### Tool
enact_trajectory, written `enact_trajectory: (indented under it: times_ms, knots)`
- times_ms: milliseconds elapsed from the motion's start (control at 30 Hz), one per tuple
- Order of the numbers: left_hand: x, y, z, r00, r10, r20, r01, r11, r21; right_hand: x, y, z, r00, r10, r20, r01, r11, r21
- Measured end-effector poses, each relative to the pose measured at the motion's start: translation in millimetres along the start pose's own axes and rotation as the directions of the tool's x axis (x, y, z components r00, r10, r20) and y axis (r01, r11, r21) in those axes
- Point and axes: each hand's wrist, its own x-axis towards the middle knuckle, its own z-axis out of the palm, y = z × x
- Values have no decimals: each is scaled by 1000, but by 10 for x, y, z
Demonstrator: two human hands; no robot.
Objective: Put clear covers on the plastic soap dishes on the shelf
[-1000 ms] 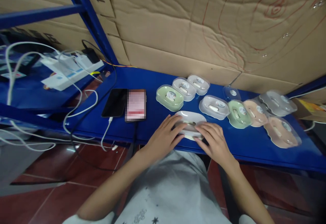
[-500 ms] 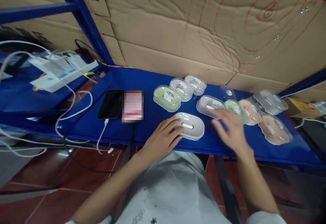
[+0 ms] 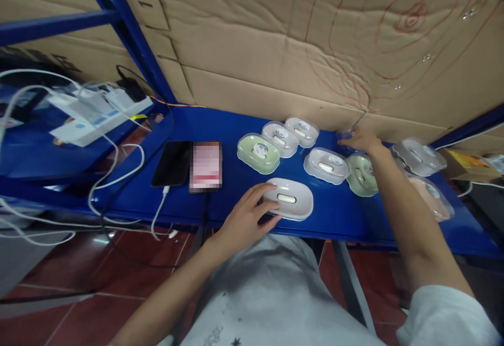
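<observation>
At the front edge of a blue table (image 3: 240, 117), a left hand (image 3: 252, 213) rests loosely spread against the left end of an uncovered pale-grey soap dish (image 3: 301, 207), apparently steadying it. The right hand (image 3: 356, 140), stretched toward the cardboard wall (image 3: 252, 67) behind lidded soap dishes (image 3: 326, 173), covers part of a clear lid (image 3: 342, 136); its grip cannot be told.

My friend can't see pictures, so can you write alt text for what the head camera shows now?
A person's left grip touches a pale uncovered dish on a blue table; the right grip is at a clear lid by the cardboard wall. Dishes with clear covers sit nearby, and a dark phone lies to the left.
</observation>
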Motion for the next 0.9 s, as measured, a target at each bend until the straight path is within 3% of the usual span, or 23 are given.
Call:
enact_trajectory:
  times_ms: [67, 100, 200, 267, 367, 433, 567, 700, 900]
  knots:
    - [0, 0, 0, 1000, -23, 7, 23, 1000, -3, -250, -150, -170, 991, 109, -84, -109, 994, -4]
    - [-1, -2, 1, 999, -43, 14, 43, 999, -10, -426, -272, -262, 985, 105, -138, -104, 994, 18]
    - [-8, -10, 5, 992, -127, 29, 128, 990, -59, -1091, -752, -433, 959, -188, -212, 229, 955, 188]
    - [-16, -17, 6, 984, -173, 32, 175, 979, -100, -1534, -1056, -398, 915, -395, -84, 398, 845, 357]
    - [-28, -24, 7, 974, -220, 53, 225, 962, -151, -1965, -1344, -177, 869, -492, 63, 382, 746, 546]
    - [-33, -30, 7, 969, -238, 63, 245, 955, -167, -2064, -1434, -8, 867, -494, 70, 372, 733, 570]
    - [-37, -57, 0, 969, -235, 75, 245, 954, -171, -2043, -1525, 187, 830, -557, 34, 478, 740, 472]
    - [-45, -96, -5, 966, -231, 117, 248, 956, -159, -2030, -1594, 203, 800, -600, 34, 559, 764, 323]
    - [-61, -120, -6, 962, -250, 106, 264, 953, -148, -2008, -1627, 222, 749, -662, -13, 642, 722, 257]
